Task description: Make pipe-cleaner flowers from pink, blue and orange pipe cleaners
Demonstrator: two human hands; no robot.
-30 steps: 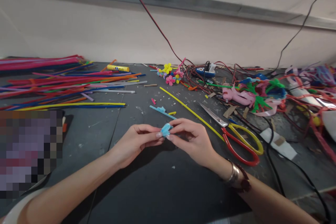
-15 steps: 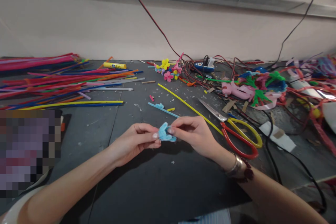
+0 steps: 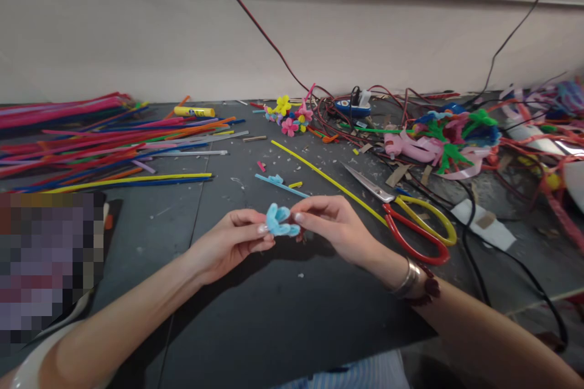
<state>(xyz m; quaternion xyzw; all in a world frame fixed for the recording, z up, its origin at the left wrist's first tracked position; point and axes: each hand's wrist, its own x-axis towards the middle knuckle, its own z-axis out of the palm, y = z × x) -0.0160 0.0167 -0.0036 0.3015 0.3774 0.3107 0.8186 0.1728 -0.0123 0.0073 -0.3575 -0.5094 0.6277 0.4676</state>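
Note:
A light-blue fuzzy pipe-cleaner flower (image 3: 276,222) with bent, looped petals is held above the dark table. My left hand (image 3: 237,234) pinches its left side between thumb and fingers. At the flower's right edge, the thumb and fingertips of my right hand (image 3: 335,225) are closed on a petal; their exact contact is partly hidden. Just beyond my fingers lie a light-blue pipe-cleaner strip (image 3: 280,185) and a short yellow piece (image 3: 295,185). Scissors (image 3: 387,197) with one red and one yellow handle rest to the right of my right hand.
Bundles of coloured pipe cleaners (image 3: 114,140) spread over the left side, with a yellow tube (image 3: 194,112) behind. A long yellow pipe cleaner (image 3: 323,177) runs toward the scissors. Small finished flowers (image 3: 288,118), tangled wires (image 3: 326,112) and a pink-and-green craft piece (image 3: 433,146) lie along the back and right.
My right fingertips have drawn back slightly to the right from the middle of the blue flower to its edge. More of the petals now shows. My left hand keeps its pinch.

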